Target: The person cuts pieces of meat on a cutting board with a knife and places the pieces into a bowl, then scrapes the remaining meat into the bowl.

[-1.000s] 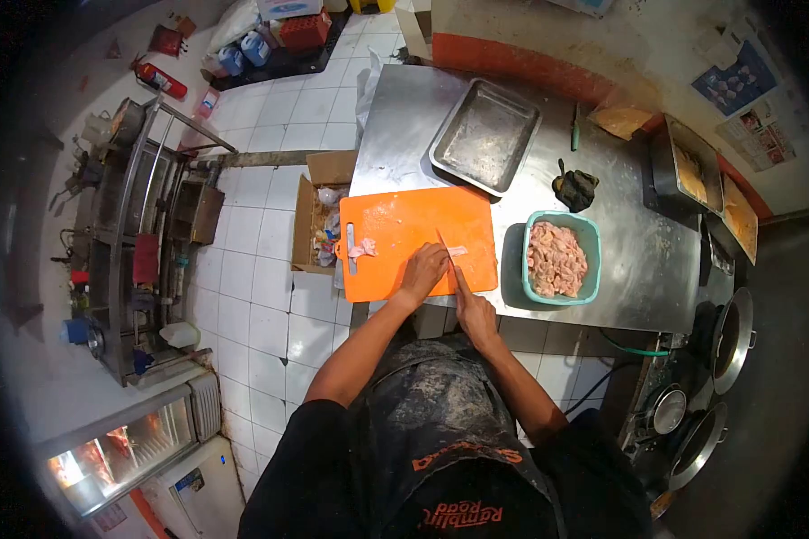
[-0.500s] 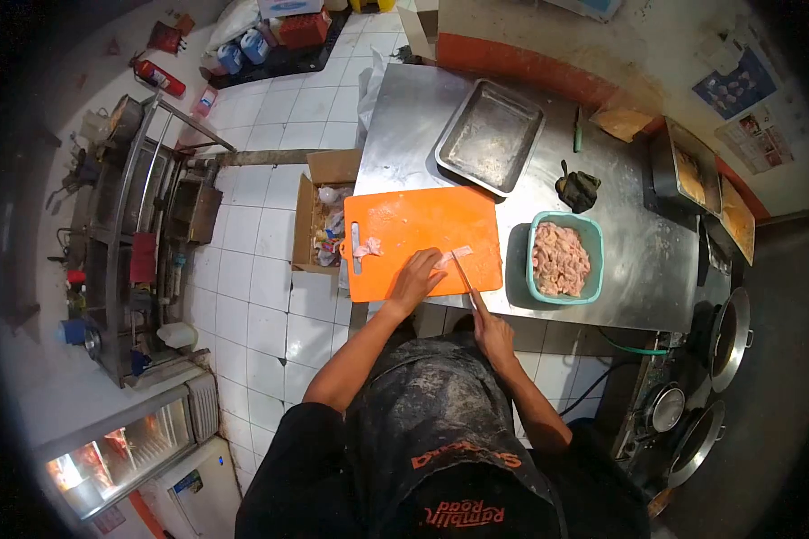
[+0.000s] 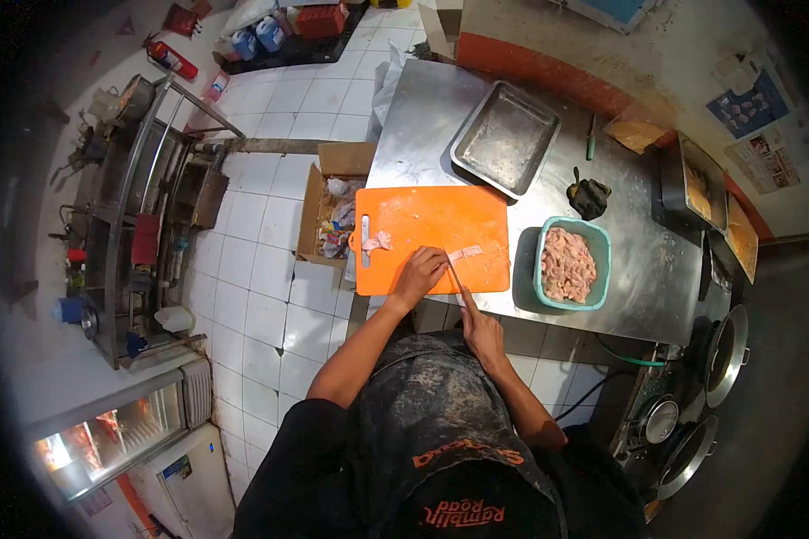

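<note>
An orange cutting board point(image 3: 404, 216) lies at the near edge of the steel table. My left hand point(image 3: 422, 272) rests on it with fingers bent together over the near end of a pale meat strip point(image 3: 466, 253). The handle of a knife point(image 3: 457, 277) is in my right hand point(image 3: 482, 334), and its blade touches down beside my left fingertips. A small meat piece point(image 3: 379, 240) lies near the board's slotted left end. Right of the board stands a teal basin point(image 3: 605, 269) filled with cut raw meat point(image 3: 567, 264).
Behind the board is a metal tray point(image 3: 510, 135). A dark cloth-like bundle point(image 3: 589, 196) and a green-handled tool point(image 3: 591, 144) lie to its right. An open cardboard box point(image 3: 311, 216) with wrappers stands left of the table point(image 3: 413, 108). Pans point(image 3: 726, 355) are at the right.
The knife has shifted left along the strip, close to my left fingers. My right hand has moved slightly left. The whole view has shifted a little.
</note>
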The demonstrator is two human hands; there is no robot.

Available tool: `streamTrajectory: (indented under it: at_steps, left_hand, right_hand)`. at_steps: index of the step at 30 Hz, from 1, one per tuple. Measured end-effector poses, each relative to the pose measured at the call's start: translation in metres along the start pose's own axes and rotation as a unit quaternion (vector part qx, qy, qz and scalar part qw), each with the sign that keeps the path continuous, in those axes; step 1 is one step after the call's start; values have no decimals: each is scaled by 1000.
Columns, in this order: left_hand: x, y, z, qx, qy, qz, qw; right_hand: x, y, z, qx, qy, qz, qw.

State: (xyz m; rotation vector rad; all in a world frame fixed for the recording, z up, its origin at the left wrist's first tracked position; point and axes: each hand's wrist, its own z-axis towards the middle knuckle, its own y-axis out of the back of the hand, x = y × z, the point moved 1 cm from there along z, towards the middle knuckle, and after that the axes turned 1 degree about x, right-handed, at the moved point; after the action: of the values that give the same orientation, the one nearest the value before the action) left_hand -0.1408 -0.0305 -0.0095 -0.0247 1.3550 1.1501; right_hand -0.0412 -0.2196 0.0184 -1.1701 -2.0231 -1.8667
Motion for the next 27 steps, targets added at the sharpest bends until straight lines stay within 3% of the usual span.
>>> streamTrajectory:
  at_steps: [8,12,18,24,27]
  left_hand:
    - [-10,5,1,15,-2,8,1000]
    - [-10,3,4,9,6,16,1000]
    - [-11,5,6,27,20,29,999]
    - [-10,4,4,15,-5,38,999]
    - [-12,5,5,27,16,15,999]
  right_hand:
    - [8,-21,49,-41,26,-36,998]
    - [-4,-20,15,6,-11,-81,997]
    - [15,-21,41,-22,-13,-70,997]
    - [7,-18,-5,18,-58,-48,997]
    - [15,-27,32,-28,-33,-70,997]
